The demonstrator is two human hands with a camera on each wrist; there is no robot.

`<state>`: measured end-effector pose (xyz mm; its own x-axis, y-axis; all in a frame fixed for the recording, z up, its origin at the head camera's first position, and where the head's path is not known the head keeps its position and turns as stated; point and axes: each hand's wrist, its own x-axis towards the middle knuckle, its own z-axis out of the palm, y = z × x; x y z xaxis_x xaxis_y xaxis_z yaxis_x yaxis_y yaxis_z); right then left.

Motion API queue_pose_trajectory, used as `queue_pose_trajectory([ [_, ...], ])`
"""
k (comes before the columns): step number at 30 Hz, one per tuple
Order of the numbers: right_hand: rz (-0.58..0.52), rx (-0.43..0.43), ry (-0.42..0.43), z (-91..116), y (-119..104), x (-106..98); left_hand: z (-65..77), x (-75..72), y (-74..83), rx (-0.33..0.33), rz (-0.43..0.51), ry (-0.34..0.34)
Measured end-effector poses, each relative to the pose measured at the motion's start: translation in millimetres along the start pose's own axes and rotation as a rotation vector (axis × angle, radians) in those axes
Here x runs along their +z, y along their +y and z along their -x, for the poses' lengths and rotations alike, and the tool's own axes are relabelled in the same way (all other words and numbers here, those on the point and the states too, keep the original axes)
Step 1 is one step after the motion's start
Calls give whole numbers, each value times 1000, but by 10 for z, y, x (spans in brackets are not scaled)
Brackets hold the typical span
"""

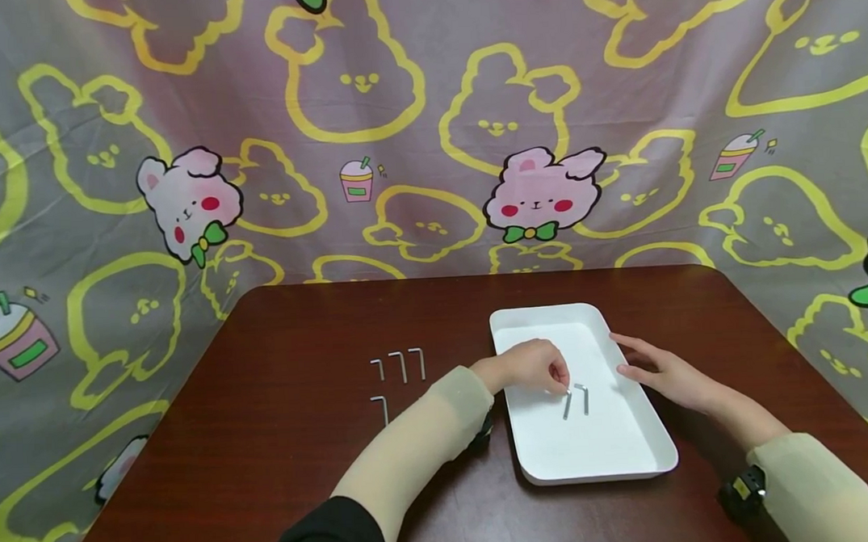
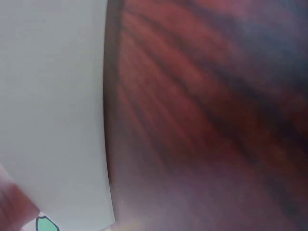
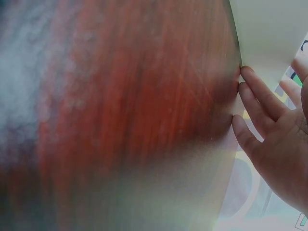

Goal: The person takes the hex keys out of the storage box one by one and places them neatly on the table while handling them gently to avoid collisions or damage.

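Note:
Over the white tray (image 1: 594, 450), my left hand (image 1: 529, 366) pinches the short end of an L-shaped hex key (image 1: 567, 406) between thumb and fingertips. A second hex key (image 1: 583, 399) lies on the tray floor just to its right. My right hand (image 1: 667, 378) rests on the tray's right side with its fingers fairly straight. In the right wrist view, those fingers (image 3: 262, 94) touch the tray's outer wall. Only a sliver of the left hand (image 2: 14, 207) shows at the lower corner of the left wrist view.
Left of the tray, several more hex keys lie on the brown table (image 1: 280, 407), among them a short one (image 1: 381, 370) and a longer one (image 1: 421, 364). The left forearm partly covers another hex key (image 1: 385, 408). A patterned curtain (image 1: 428, 142) hangs behind the table.

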<state>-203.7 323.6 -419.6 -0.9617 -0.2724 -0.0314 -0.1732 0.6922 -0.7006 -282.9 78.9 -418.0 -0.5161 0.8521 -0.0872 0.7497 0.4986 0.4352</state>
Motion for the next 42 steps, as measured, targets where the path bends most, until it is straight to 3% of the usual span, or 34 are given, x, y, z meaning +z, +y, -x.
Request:
queue_pose_trajectory([
  [13,6,2,-4,2,8,-3,45,-80,28,63,67,26],
  [21,7,-10,1,7,0,0,110,-175,23,112,47,65],
  [29,14,-6,7,18,-10,4,277,-330,-14,159,47,84],
  [42,8,9,-2,19,-6,9,575,-571,-120,152,90,96],
])
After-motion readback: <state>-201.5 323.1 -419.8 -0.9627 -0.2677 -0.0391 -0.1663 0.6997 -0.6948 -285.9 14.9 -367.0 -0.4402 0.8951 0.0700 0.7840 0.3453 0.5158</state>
